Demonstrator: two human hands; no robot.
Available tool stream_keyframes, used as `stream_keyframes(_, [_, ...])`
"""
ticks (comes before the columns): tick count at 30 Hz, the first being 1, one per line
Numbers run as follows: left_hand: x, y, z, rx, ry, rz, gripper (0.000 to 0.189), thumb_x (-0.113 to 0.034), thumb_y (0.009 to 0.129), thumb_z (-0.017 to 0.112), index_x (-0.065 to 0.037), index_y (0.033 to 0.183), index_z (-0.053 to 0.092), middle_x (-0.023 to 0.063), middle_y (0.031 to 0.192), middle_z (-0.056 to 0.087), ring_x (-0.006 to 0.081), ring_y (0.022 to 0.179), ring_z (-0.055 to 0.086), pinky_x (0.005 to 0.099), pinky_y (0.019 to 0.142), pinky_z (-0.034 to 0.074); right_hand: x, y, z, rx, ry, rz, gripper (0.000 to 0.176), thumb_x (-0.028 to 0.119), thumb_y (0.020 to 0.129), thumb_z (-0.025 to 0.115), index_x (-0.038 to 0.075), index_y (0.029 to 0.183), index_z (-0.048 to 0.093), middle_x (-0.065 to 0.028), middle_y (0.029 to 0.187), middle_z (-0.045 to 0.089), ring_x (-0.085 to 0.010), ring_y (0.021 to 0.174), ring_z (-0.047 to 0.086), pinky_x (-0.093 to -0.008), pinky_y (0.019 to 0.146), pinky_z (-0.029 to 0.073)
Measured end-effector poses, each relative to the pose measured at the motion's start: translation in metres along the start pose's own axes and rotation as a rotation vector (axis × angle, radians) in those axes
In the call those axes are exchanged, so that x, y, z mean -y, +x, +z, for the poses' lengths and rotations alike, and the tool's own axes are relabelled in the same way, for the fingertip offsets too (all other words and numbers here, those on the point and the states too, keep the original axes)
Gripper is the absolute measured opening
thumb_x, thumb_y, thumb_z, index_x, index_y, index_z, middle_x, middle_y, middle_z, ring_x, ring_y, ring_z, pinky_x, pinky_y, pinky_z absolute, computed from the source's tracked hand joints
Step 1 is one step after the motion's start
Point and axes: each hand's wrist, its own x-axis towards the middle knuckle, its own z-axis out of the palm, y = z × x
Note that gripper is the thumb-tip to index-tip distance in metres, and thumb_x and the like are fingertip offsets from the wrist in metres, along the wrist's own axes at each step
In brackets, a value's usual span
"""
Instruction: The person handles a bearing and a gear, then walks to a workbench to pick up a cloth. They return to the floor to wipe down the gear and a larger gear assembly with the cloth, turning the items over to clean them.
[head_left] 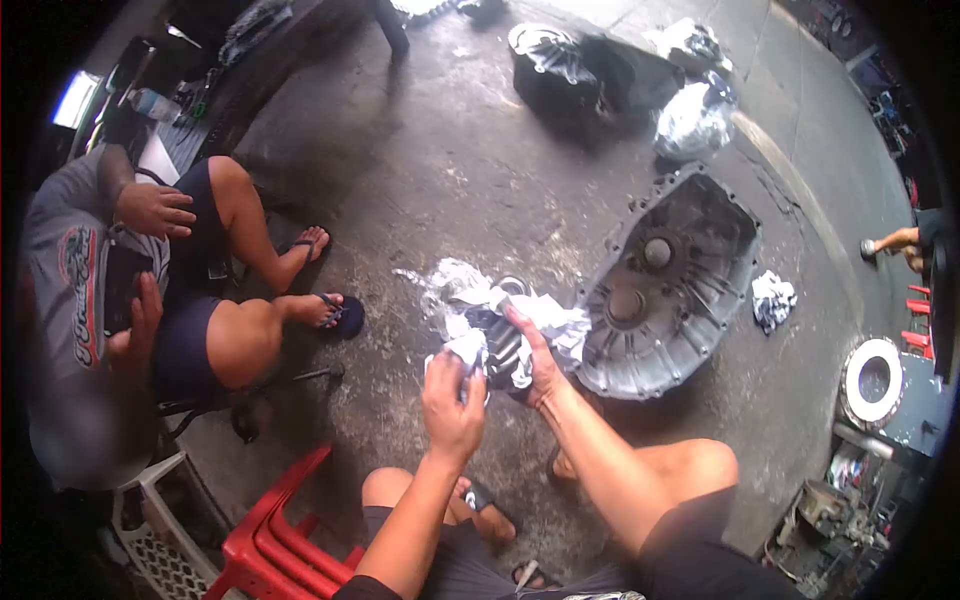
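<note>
My right hand (541, 358) is wrapped round a dark metal gear (506, 342) with slanted teeth, its thumb lying along the near side. A crumpled white rag (467, 346) is pinched in my left hand (454, 408) and pressed against the gear's left side. More white cloth (566, 328) bunches around the gear and under my right hand. Just beyond my right hand, a large grey gearbox housing (705, 285) lies on the floor with its hollow side up. The gear's underside is hidden by cloth and fingers.
A seated person (75, 250) is at the left. Red stacked chairs (275, 535) stand near my left leg. Another casing (560, 65) and a plastic-wrapped bundle (693, 120) sit farther off. A crumpled rag (773, 300) lies right of the housing; machine parts (825, 510) are at lower right.
</note>
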Motion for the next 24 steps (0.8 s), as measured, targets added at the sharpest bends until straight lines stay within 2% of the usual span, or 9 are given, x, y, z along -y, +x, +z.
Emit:
stream_keyframes(2, [0.012,0.002,0.0,0.087,0.081,0.146,0.036,-0.036,0.089,0.063,-0.002,0.101,0.063,0.0163,0.099,0.062,0.034,0.102,0.058,0.0441,0.091,0.037,-0.017,0.012,-0.018,0.021,0.025,-0.059,0.045,0.042,0.095,0.059,0.006,0.122,0.061,-0.0053,0.102,0.069,-0.0155,0.087,0.069,-0.032,0.075,0.06])
stream_keyframes(6, [0.062,0.005,0.019,0.205,0.073,0.073,0.044,-0.045,0.082,0.07,-0.003,0.087,0.058,0.0109,0.085,0.057,0.0311,0.089,0.056,0.0437,0.081,0.037,-0.049,0.026,-0.07,-0.031,-0.195,-0.09,0.041,0.039,0.093,0.067,0.006,0.117,0.063,-0.0048,0.101,0.069,-0.0148,0.085,0.068,-0.0312,0.074,0.058])
stream_keyframes(9, [0.105,0.013,0.041,0.139,-0.044,0.091,0.049,-0.046,0.077,0.075,-0.001,0.094,0.063,0.0139,0.092,0.061,0.0316,0.096,0.056,0.0426,0.083,0.04,-0.081,0.032,-0.083,-0.055,-0.125,-0.213,0.041,0.042,0.096,0.062,0.007,0.117,0.063,-0.0054,0.102,0.069,-0.0158,0.087,0.068,-0.0319,0.077,0.057])
stream_keyframes(11, [0.112,0.019,0.042,0.289,-0.034,0.078,0.056,-0.048,0.078,0.075,0.0,0.105,0.064,0.018,0.103,0.06,0.0344,0.103,0.054,0.0447,0.091,0.04,-0.092,0.028,-0.081,-0.091,0.009,-0.252,0.042,0.043,0.097,0.061,0.007,0.118,0.062,-0.0054,0.102,0.069,-0.016,0.088,0.068,-0.0322,0.078,0.057])
stream_keyframes(13, [0.132,0.004,0.059,0.131,-0.041,0.126,0.066,-0.046,0.079,0.076,0.005,0.116,0.058,0.0236,0.109,0.056,0.0379,0.108,0.052,0.0475,0.096,0.039,-0.101,0.028,-0.088,-0.06,0.056,-0.316,0.043,0.043,0.098,0.058,0.007,0.12,0.061,-0.0051,0.105,0.069,-0.0157,0.091,0.067,-0.0318,0.082,0.055])
stream_keyframes(16, [0.131,-0.016,0.056,0.045,-0.22,0.042,0.073,-0.04,0.078,0.08,0.011,0.122,0.051,0.0273,0.111,0.053,0.0405,0.113,0.05,0.0483,0.098,0.039,-0.117,0.029,-0.089,-0.194,0.121,-0.44,0.037,0.036,0.098,0.06,0.006,0.12,0.062,-0.0034,0.105,0.068,-0.0139,0.092,0.066,-0.0304,0.082,0.053])
stream_keyframes(19, [0.127,-0.031,0.048,0.023,-0.033,0.178,0.048,-0.017,0.081,0.079,0.007,0.116,0.056,0.0191,0.112,0.057,0.0297,0.099,0.061,0.0369,0.086,0.049,-0.132,0.027,-0.099,-0.339,0.045,-0.581,0.034,0.025,0.094,0.069,0.004,0.119,0.063,-0.0014,0.106,0.067,-0.0123,0.091,0.064,-0.029,0.08,0.051])
stream_keyframes(22, [0.125,-0.038,0.049,0.194,-0.484,-0.101,0.038,-0.008,0.079,0.078,0.004,0.112,0.062,0.0079,0.106,0.066,0.0184,0.09,0.065,0.0313,0.081,0.053,-0.132,0.021,-0.105,-0.406,-0.242,-0.788,0.032,0.02,0.09,0.074,0.003,0.116,0.064,-0.0016,0.104,0.067,-0.0125,0.091,0.063,-0.0284,0.077,0.051])
stream_keyframes(24, [0.121,-0.041,0.048,0.305,-0.82,-0.343,0.038,0.001,0.078,0.077,-0.001,0.113,0.064,0.0013,0.1,0.069,0.0112,0.084,0.065,0.0274,0.077,0.054,-0.119,0.001,-0.108,-0.393,-0.294,-0.555,0.031,0.017,0.088,0.075,0.002,0.113,0.065,-0.0021,0.102,0.067,-0.0126,0.09,0.064,-0.0281,0.076,0.052])
